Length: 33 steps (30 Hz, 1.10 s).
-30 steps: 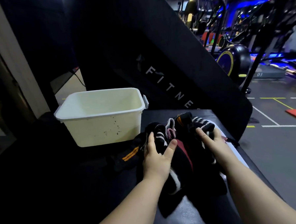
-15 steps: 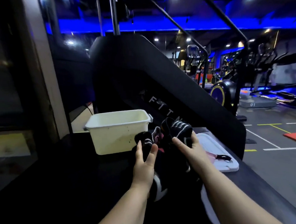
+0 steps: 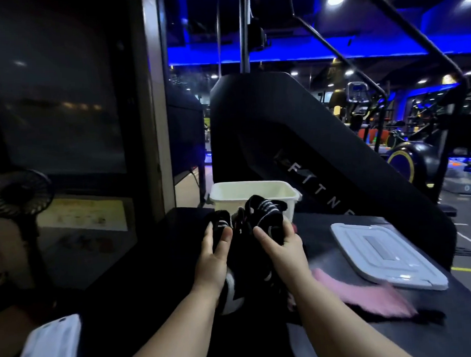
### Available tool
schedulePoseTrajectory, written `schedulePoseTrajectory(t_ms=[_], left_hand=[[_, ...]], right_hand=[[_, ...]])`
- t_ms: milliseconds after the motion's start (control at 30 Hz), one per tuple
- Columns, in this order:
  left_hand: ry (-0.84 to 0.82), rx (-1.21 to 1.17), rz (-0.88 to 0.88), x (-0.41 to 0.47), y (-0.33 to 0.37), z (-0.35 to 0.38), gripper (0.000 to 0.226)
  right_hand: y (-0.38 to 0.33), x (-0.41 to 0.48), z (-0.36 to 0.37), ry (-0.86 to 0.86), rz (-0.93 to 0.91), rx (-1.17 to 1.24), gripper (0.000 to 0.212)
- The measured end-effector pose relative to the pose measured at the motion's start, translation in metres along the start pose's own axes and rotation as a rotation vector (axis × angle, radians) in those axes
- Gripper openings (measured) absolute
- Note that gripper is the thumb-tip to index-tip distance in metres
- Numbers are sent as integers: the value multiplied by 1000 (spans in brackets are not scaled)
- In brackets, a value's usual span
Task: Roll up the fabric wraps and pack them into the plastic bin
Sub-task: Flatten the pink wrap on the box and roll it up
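Dead centre of the frame, the left hand (image 3: 214, 257) and right hand (image 3: 284, 248) both hold a bunched heap of black, white-striped fabric wraps (image 3: 263, 213). The heap sits on the black tabletop (image 3: 157, 264) and hides part of the near wall of the cream-white rectangular plastic bin (image 3: 246, 191) right behind it; can't tell if they touch.

Off to the right lies a flat white plastic lid (image 3: 383, 255), with a pink fabric strip (image 3: 352, 289) between it and the right forearm. A big black slanted machine panel (image 3: 294, 131) rises behind the bin. There's a small round black fan (image 3: 17, 192) at the left edge and a blurry flat white thing (image 3: 47, 349) at bottom left.

Versus half a second back, the view has tipped up, so the fan and the whole lid now show. Grip looks unchanged.

Both forearms come up from the bottom edge. The left pinches cloth between thumb and raised fingers, and the right has its thumb in front with fingers wrapped behind.
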<state>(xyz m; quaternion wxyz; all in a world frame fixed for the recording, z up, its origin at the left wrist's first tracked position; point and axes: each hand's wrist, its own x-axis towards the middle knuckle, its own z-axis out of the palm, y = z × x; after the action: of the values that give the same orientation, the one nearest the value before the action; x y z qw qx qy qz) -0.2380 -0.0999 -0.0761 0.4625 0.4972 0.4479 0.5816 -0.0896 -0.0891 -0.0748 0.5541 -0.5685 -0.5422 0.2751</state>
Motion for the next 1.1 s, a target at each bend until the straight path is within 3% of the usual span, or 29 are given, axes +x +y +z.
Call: schedulePoseTrajectory(t_ms=[267, 433, 767, 1100], left_hand=[[62, 67, 5, 29, -7, -48, 95], [103, 102, 24, 48, -15, -62, 84], [220, 336, 41, 74, -48, -71, 69], [292, 379, 135, 79, -51, -78, 58]], right_hand=[[-1, 3, 65, -93, 79, -94, 73], [-3, 14, 84, -132, 82, -149, 41], [19, 32, 115, -22, -5, -119, 35], [10, 32, 118, -135, -27, -66, 33]])
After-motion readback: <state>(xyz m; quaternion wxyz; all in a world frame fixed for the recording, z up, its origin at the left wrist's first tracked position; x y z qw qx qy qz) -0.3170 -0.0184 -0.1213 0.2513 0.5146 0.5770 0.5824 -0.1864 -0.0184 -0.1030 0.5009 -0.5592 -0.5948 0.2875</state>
